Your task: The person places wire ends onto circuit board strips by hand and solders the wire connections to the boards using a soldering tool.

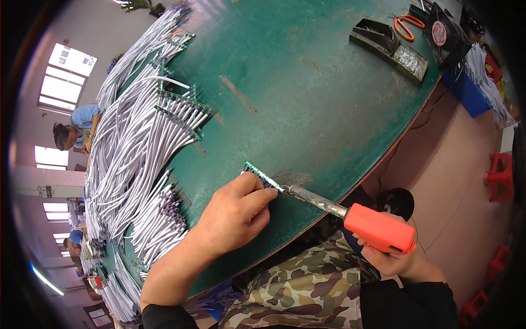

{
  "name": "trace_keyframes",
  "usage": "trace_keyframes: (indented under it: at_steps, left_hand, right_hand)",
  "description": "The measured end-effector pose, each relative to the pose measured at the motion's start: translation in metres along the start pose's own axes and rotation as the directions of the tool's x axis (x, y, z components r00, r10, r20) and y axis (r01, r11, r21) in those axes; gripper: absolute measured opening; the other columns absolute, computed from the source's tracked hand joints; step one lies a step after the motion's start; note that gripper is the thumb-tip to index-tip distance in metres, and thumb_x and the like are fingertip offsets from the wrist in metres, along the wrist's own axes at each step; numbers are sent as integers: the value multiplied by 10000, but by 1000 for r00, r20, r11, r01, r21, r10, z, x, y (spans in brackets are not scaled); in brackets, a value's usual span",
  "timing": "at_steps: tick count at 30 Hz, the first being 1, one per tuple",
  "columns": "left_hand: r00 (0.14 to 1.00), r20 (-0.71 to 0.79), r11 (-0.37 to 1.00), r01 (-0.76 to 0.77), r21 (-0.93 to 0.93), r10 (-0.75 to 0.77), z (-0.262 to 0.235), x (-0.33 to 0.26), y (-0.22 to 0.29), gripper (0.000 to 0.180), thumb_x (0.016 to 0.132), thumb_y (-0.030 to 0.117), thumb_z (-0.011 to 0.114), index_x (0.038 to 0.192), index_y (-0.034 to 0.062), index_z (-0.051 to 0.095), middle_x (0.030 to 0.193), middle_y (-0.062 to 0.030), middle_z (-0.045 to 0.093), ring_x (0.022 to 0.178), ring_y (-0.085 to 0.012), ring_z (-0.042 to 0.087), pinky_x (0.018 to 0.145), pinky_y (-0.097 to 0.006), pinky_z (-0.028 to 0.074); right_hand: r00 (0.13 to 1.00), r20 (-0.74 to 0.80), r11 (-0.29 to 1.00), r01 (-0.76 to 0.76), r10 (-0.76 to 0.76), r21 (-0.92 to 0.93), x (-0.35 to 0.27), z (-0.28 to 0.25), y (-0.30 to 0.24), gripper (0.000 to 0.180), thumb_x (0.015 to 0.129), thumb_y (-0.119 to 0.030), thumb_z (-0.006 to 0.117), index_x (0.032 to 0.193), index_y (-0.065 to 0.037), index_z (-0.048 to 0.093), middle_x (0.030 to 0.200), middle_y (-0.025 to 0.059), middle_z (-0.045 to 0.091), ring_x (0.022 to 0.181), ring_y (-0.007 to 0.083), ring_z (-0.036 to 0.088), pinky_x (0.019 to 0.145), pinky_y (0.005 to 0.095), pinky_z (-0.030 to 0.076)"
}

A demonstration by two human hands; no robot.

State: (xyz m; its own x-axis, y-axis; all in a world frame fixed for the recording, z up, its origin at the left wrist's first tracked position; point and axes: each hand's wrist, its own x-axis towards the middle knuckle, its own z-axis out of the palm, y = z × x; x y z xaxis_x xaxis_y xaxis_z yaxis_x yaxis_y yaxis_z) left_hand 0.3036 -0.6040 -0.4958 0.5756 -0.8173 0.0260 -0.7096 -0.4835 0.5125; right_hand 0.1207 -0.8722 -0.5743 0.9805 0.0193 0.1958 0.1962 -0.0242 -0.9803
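My left hand (234, 211) is closed, thumb and forefinger pressed against the near edge of a narrow green circuit board strip (258, 172). Short dark blue wire ends show between the strip and my knuckles; what lies under the fingers is hidden. My right hand (390, 260) is wrapped round the orange handle of a soldering iron (379, 227). Its metal barrel points left, and the tip meets the strip's right end, close to my left fingertips. Left of my left hand lies a large heap of white cables (129, 148), some joined in rows to green board strips (186, 104).
A bundle of cut cables (161, 219) lies by my left forearm. At the far right of the green table (285, 82) are a black solder stand (389, 46), orange-handled scissors (408, 26) and a black fan-like device (446, 35). Beyond the table edge stands a red stool (498, 176). Other people sit far left.
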Motion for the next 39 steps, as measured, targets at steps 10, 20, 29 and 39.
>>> trace_keyframes:
  at_steps: [10, 20, 29, 39]
  left_hand:
    - [1000, -10, 1000, -12, 20, 13, -1, 6, 2, 304, 716, -43, 663, 1006, 40, 695, 834, -94, 582, 721, -269, 604, 621, -368, 495]
    - [1000, 5, 999, 11, 33, -11, -3, 10, 5, 279, 714, -34, 658, 980, 43, 695, 816, -95, 572, 707, -270, 601, 609, -365, 491]
    - [999, 32, 998, 26, 61, -28, -5, 13, 8, 267, 711, -14, 657, 969, 46, 693, 818, -97, 573, 720, -282, 607, 622, -380, 496]
    - [998, 48, 996, 37, 83, -41, -6, 15, 11, 263, 710, -7, 654, 965, 47, 695, 830, -104, 582, 733, -294, 617, 631, -386, 500]
  right_hand:
    - [1000, 15, 1000, -22, 22, 3, -2, 3, 4, 362, 827, -97, 734, 1135, 60, 626, 1069, 158, 654, 881, 251, 661, 799, 332, 525]
    - [999, 39, 1000, -10, 11, -11, 4, 1, -1, 374, 844, -110, 730, 1153, 73, 624, 1127, 192, 656, 925, 269, 673, 813, 322, 527]
    - [998, -15, 996, 62, -63, -64, -8, 4, 13, 497, 839, -98, 744, 1256, 92, 554, 1155, 190, 655, 975, 261, 687, 851, 331, 541]
    - [996, 43, 993, 80, -76, -82, -4, 0, 12, 511, 838, -88, 742, 1275, 89, 543, 1122, 161, 664, 943, 250, 695, 840, 334, 548]
